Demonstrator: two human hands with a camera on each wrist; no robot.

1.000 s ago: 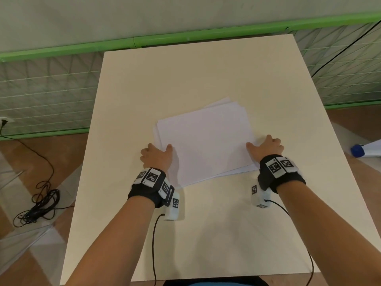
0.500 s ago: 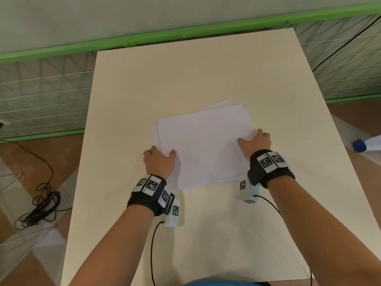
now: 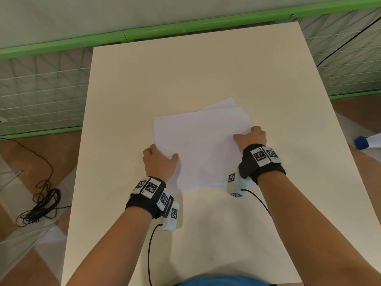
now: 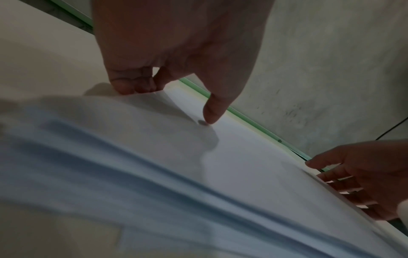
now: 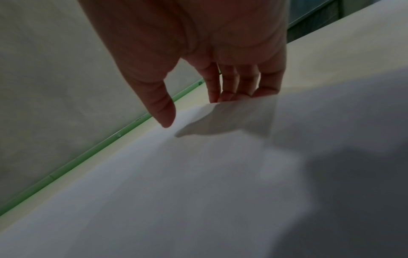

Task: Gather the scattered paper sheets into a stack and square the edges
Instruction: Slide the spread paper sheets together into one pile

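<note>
So the paper stack (image 3: 201,149) is sitting roughly mid-table (image 3: 206,65), a bit rotated, and it's not squared up: one sheet pokes out at the far corner around 1 o'clock, and you can see a few offset edges along the near side. The left hand (image 3: 159,163) is at the stack's 8 o'clock corner, thumb lying on top of the sheets and the other fingers (image 4: 132,85) curled down at the left edge, so it's pinching that corner. In the left wrist view the thumb tip touches the top sheet and the near edges look lifted and fanned, though that part's blurry. The right hand (image 3: 250,137) is at the 3 o'clock edge, thumb on top, fingers (image 5: 229,87) bent down behind the paper's edge, gripping that side the same way. Off the table at 3 o'clock there's a blue-capped bottle (image 3: 369,141) on the floor, and a tangle of black cable (image 3: 39,205) at 8 o'clock.
</note>
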